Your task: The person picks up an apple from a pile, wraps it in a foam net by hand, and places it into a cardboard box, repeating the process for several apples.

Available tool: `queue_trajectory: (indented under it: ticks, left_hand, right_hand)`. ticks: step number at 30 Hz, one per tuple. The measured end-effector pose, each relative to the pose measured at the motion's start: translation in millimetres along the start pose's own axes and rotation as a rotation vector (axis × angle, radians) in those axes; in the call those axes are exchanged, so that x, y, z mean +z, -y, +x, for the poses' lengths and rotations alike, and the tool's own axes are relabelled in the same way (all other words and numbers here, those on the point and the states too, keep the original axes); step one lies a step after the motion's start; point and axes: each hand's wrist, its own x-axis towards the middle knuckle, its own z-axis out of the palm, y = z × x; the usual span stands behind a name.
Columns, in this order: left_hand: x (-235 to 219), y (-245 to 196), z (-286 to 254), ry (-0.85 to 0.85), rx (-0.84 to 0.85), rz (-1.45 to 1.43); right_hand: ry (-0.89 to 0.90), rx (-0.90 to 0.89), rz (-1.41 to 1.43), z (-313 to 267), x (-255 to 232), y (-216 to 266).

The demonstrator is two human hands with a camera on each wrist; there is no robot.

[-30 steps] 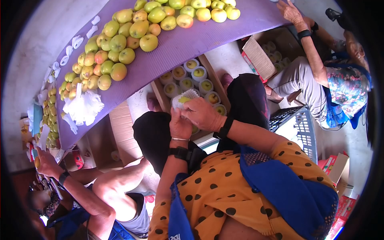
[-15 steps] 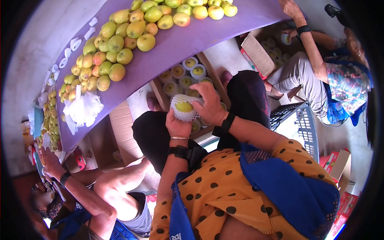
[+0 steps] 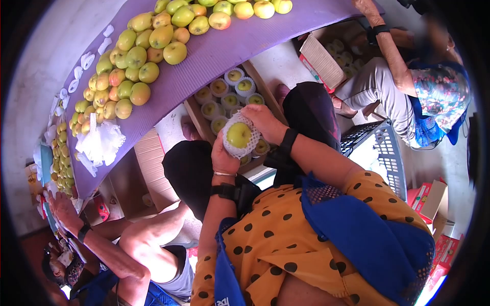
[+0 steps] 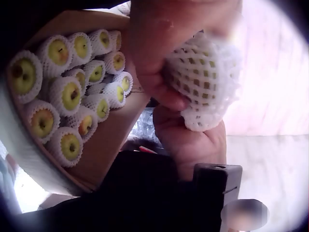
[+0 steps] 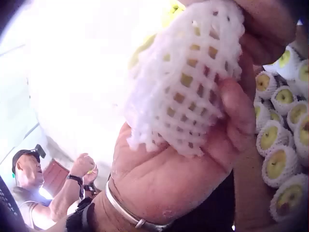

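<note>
A yellow-green apple (image 3: 239, 135) in a white foam net (image 4: 198, 72) is held between both hands over the lap. My left hand (image 3: 223, 157) cups it from the left, its fingers curled round the net, as the right wrist view shows with the silver bracelet (image 5: 126, 208) below the palm. The right hand (image 3: 265, 122) grips the net from the far right side. One face of the apple shows bare through the net's opening. Just beyond the hands stands a cardboard box (image 3: 196, 115) of netted apples (image 4: 67, 96).
Loose apples (image 3: 135, 56) lie heaped on a purple table (image 3: 214, 56), with a pile of white foam nets (image 3: 99, 137) at its near edge. A plastic crate (image 3: 377, 153) stands to the right. People sit at both sides, one near another apple box (image 3: 321, 61).
The apple has turned in the hands, its bare face now toward the head camera. My right hand has come off its raised, spread pose and closed onto the net.
</note>
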Motion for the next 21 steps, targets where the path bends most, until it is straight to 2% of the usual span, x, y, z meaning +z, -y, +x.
queue_trajectory:
  ticks: [3, 7, 9, 10, 12, 13, 15, 16, 18, 21]
  left_hand:
    - [1.6, 1.3, 0.7, -0.024, 0.009, -0.061]
    - [-0.2, -1.6, 1.9, -0.060, 0.083, -0.122]
    - [-7.3, -2.4, 4.8, -0.092, 0.139, -0.130]
    - [-9.7, -2.6, 4.8, -0.092, 0.143, -0.131]
    - [-14.4, -3.0, 4.4, -0.121, 0.145, -0.223]
    - [-16.5, -3.3, 4.3, -0.121, 0.146, -0.224]
    - [-20.9, -4.0, 3.8, -0.083, 0.102, -0.227]
    - [-23.4, -4.1, 2.9, -0.085, 0.105, -0.228]
    - [-28.2, -3.8, 1.0, -0.112, 0.232, 0.380]
    - [-31.0, -3.1, 0.1, -0.138, 0.397, 1.294]
  right_hand:
    - [-0.045, 0.003, -0.141, 2.0, -0.3, -7.2]
    - [0.012, 0.005, -0.212, -5.3, -2.1, -0.1]
    - [0.110, 0.189, -0.217, -11.2, -4.6, 5.1]
    - [0.113, 0.189, -0.220, -11.9, -2.8, 3.3]
    - [0.224, 0.141, 0.086, -14.5, 0.7, -1.9]
    - [0.225, 0.142, 0.085, -15.5, 1.8, -2.1]
    - [0.230, 0.041, -0.178, -17.2, 4.3, -1.1]
    - [0.233, 0.044, -0.179, -13.9, 0.7, -7.0]
    - [0.309, -0.146, -0.476, -6.4, -7.5, -20.0]
    - [0.258, -0.084, -0.489, -7.9, -7.2, -21.4]
